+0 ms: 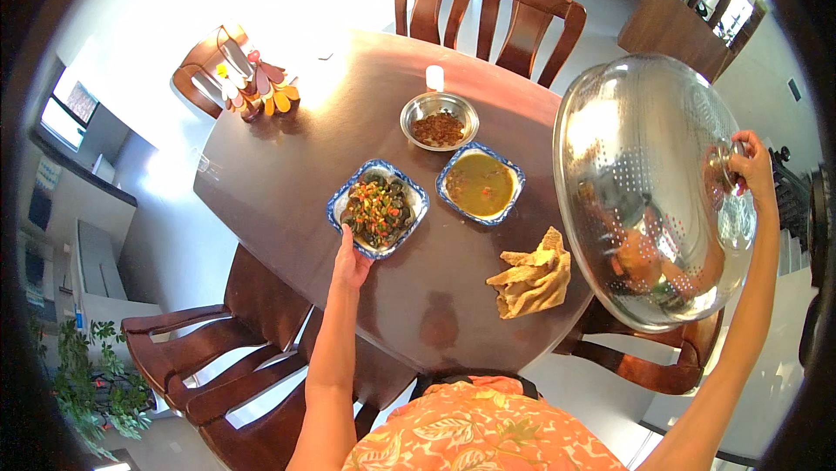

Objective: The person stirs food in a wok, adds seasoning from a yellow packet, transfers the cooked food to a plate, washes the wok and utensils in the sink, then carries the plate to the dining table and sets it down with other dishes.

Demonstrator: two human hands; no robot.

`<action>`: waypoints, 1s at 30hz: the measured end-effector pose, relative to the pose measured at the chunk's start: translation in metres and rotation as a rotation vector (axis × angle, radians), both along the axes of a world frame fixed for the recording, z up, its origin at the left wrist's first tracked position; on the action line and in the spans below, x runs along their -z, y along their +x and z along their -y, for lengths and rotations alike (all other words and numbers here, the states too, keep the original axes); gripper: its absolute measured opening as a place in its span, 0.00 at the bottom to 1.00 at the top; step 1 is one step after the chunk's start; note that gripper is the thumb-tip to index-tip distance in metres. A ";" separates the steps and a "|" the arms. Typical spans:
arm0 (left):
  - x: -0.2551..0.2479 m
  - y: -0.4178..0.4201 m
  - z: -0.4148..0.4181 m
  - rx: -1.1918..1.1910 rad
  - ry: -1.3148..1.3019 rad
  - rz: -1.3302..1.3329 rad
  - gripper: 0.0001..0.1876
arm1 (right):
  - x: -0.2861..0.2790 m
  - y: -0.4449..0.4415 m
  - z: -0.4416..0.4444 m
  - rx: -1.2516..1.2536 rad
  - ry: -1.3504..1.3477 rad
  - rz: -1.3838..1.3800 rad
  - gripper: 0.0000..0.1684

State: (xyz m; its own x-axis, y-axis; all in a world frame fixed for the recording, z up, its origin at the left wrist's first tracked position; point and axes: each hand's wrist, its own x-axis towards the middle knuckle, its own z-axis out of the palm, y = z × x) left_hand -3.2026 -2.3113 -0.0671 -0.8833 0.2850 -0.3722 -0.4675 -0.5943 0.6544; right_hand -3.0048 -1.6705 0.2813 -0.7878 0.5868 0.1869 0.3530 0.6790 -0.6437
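My right hand (751, 167) grips the knob of a large, domed stainless steel cover (627, 210) with small perforations. The cover is tilted on its side, raised at the table's right. At the near corner of a blue-rimmed square bowl (415, 232), my left hand (353, 265) has its thumb on the rim, its other fingers mostly hidden. Dark pieces topped with chopped red and green bits (379, 206) fill that bowl. Beside it stands a matching bowl of greenish-brown soup (480, 185). Behind is a round metal bowl (408, 120) with reddish-brown food (439, 129).
A crumpled tan cloth (532, 275) lies near the right edge of the dark wooden table (294, 190). A white cylinder (434, 78) and a colourful petal-shaped ornament (268, 89) stand farther back. Wooden chairs (529, 20) surround the table, some close on the near left (261, 308).
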 end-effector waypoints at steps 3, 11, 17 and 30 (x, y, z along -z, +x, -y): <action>0.007 -0.021 -0.012 -0.002 0.003 -0.007 0.31 | 0.007 0.014 -0.004 0.048 0.000 0.035 0.20; 0.012 -0.045 -0.021 0.006 -0.035 0.041 0.32 | 0.017 0.042 0.006 0.076 -0.077 0.036 0.21; 0.014 -0.057 -0.023 0.006 -0.088 0.020 0.32 | 0.014 0.040 0.022 0.040 -0.067 0.015 0.22; 0.017 -0.075 -0.039 -0.161 -0.542 0.071 0.29 | 0.011 0.012 0.060 -0.031 -0.104 0.036 0.21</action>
